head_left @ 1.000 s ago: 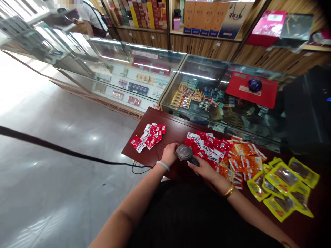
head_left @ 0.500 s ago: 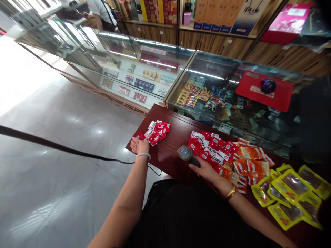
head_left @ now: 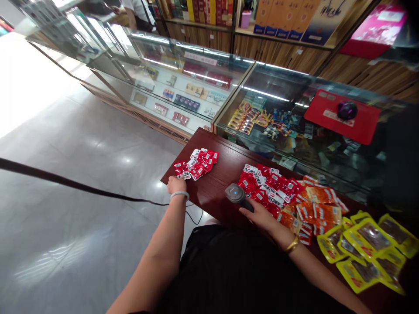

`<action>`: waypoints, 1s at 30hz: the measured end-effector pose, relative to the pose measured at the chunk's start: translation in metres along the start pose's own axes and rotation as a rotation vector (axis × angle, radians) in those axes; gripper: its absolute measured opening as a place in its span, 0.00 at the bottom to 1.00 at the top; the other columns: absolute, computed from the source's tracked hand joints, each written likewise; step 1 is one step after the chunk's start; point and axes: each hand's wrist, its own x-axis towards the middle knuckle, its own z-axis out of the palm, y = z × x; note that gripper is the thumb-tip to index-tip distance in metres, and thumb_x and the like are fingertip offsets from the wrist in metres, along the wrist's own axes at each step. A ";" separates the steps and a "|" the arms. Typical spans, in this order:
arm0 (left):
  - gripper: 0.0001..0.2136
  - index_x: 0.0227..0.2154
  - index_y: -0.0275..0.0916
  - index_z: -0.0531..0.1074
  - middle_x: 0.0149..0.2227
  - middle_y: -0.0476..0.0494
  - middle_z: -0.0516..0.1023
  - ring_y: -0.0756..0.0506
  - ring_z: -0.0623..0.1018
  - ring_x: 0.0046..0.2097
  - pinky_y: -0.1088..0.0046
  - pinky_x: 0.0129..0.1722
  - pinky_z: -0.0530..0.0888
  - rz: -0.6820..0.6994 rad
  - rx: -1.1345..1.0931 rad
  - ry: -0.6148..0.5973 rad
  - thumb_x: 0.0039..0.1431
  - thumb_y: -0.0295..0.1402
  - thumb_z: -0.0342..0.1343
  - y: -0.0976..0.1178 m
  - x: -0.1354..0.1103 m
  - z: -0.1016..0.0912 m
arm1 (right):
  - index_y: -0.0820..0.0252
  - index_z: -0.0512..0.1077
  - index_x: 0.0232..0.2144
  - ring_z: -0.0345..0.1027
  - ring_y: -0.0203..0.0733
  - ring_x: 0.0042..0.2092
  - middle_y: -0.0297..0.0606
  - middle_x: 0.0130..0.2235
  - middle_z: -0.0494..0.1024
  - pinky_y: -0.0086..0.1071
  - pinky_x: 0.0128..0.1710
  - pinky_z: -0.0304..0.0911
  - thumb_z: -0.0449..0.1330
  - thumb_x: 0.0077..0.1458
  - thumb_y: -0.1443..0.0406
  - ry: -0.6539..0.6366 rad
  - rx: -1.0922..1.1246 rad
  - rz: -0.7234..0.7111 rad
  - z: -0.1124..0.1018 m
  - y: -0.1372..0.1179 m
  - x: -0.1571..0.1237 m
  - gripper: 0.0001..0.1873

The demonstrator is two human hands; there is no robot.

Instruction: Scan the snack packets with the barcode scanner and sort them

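Note:
My right hand (head_left: 257,213) is wrapped round the handle of a dark grey barcode scanner (head_left: 235,193), its head showing a small blue light. At the left end of the brown table, my left hand (head_left: 176,185) has its fingers curled at a red-and-white snack packet (head_left: 183,175); the fingertips are partly hidden. That packet borders a small pile of red-and-white packets (head_left: 204,163). Right of the scanner lies a larger pile of similar packets (head_left: 270,185). Orange packets (head_left: 322,209) come after it, then several yellow-edged packets (head_left: 369,240) at the far right.
The brown table (head_left: 214,187) butts against a glass display counter (head_left: 278,87) bearing a red mat (head_left: 340,117) with a dark round object. A black cable (head_left: 195,218) hangs by the table's near edge. Behind stand shelves of boxes (head_left: 278,17). A person (head_left: 139,15) is at the back left.
My left hand has drawn slightly back toward me and its spread fingers have curled, uncovering packets at the small pile's left side. The right hand with the scanner has stayed nearly still. The view shifted slightly.

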 end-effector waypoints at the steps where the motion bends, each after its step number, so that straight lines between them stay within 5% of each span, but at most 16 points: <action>1: 0.14 0.41 0.39 0.64 0.44 0.33 0.74 0.36 0.74 0.49 0.59 0.48 0.68 0.002 -0.031 -0.009 0.57 0.42 0.55 -0.002 0.000 0.000 | 0.63 0.70 0.52 0.66 0.38 0.25 0.36 0.28 0.76 0.30 0.25 0.62 0.62 0.53 0.50 -0.002 -0.006 0.016 0.001 0.001 0.000 0.30; 5: 0.08 0.40 0.41 0.63 0.37 0.43 0.74 0.44 0.75 0.39 0.67 0.41 0.69 0.025 -0.172 0.093 0.61 0.37 0.51 -0.007 -0.006 0.000 | 0.62 0.69 0.52 0.61 0.35 0.20 0.31 0.22 0.72 0.29 0.21 0.58 0.62 0.52 0.49 -0.003 0.035 0.057 0.003 0.006 0.000 0.31; 9: 0.05 0.37 0.41 0.64 0.32 0.49 0.71 0.49 0.72 0.34 0.73 0.38 0.68 0.182 -0.442 0.181 0.59 0.33 0.52 0.000 -0.038 0.003 | 0.61 0.68 0.52 0.60 0.35 0.19 0.28 0.19 0.68 0.29 0.19 0.56 0.63 0.51 0.50 -0.002 0.098 0.075 0.004 0.007 -0.001 0.31; 14: 0.15 0.47 0.41 0.67 0.29 0.52 0.70 0.50 0.72 0.32 0.74 0.36 0.69 0.443 -0.603 -0.165 0.56 0.31 0.56 0.012 -0.107 0.024 | 0.60 0.67 0.52 0.63 0.37 0.21 0.30 0.22 0.71 0.30 0.20 0.59 0.62 0.52 0.50 0.052 0.083 0.105 -0.003 0.001 -0.009 0.31; 17: 0.18 0.50 0.42 0.69 0.29 0.50 0.72 0.50 0.72 0.32 0.74 0.38 0.69 0.489 -0.622 -0.353 0.56 0.31 0.55 0.013 -0.137 0.040 | 0.59 0.70 0.51 0.71 0.44 0.29 0.36 0.29 0.78 0.34 0.29 0.67 0.62 0.52 0.50 0.120 0.050 0.066 -0.010 -0.003 -0.017 0.28; 23: 0.11 0.42 0.39 0.75 0.35 0.45 0.78 0.48 0.74 0.35 0.73 0.37 0.70 0.488 -0.629 -0.498 0.56 0.32 0.54 0.016 -0.146 0.059 | 0.58 0.71 0.50 0.73 0.51 0.45 0.41 0.42 0.80 0.42 0.45 0.69 0.63 0.52 0.52 0.202 0.053 -0.002 -0.021 -0.001 -0.029 0.26; 30: 0.10 0.40 0.39 0.76 0.33 0.46 0.79 0.49 0.75 0.34 0.73 0.38 0.72 0.574 -0.575 -0.637 0.55 0.30 0.54 0.023 -0.164 0.072 | 0.59 0.71 0.50 0.71 0.51 0.51 0.43 0.49 0.78 0.45 0.53 0.63 0.62 0.54 0.53 0.215 0.065 -0.051 -0.025 -0.011 -0.028 0.24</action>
